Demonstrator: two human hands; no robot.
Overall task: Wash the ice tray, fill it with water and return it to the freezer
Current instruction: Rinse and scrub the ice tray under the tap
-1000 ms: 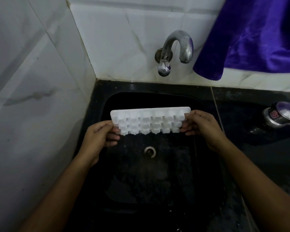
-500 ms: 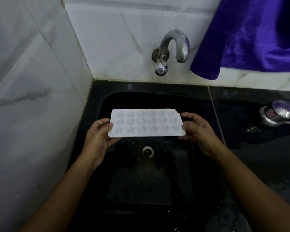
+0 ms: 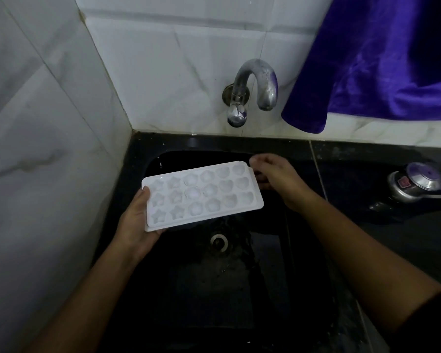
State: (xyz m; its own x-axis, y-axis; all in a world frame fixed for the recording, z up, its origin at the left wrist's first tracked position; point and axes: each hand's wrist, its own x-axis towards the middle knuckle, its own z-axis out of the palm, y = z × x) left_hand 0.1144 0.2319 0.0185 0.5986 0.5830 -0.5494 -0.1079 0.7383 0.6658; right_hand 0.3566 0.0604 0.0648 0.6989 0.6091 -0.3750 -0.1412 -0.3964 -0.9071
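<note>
Looking down past two bare forearms into a dark sink (image 3: 189,289) with a round drain (image 3: 219,242) at its middle. Above the drain, the left hand (image 3: 135,225) has its grip on the left end of a white ice tray (image 3: 201,194), thumb over the rim and fingers underneath. The tray is held in the air over the sink, pockets facing up, angled so its right end lies farther away. Its star-shaped and round pockets look empty. The right hand (image 3: 278,179) is just beside the tray's right end, grip released and fingers loosely curled around nothing. Whether a fingertip brushes the edge cannot be told.

Farther back, a curved metal tap (image 3: 255,85) comes out of the white tiled wall (image 3: 163,72), with no water running. A purple cloth (image 3: 379,72) hangs to its right, and a metal pot (image 3: 415,184) sits on the dark surface (image 3: 354,161) beside the sink.

The task looks early. The tray is at the sink, but filling it and returning it to the freezer remain. Whether it has been washed cannot be told.
</note>
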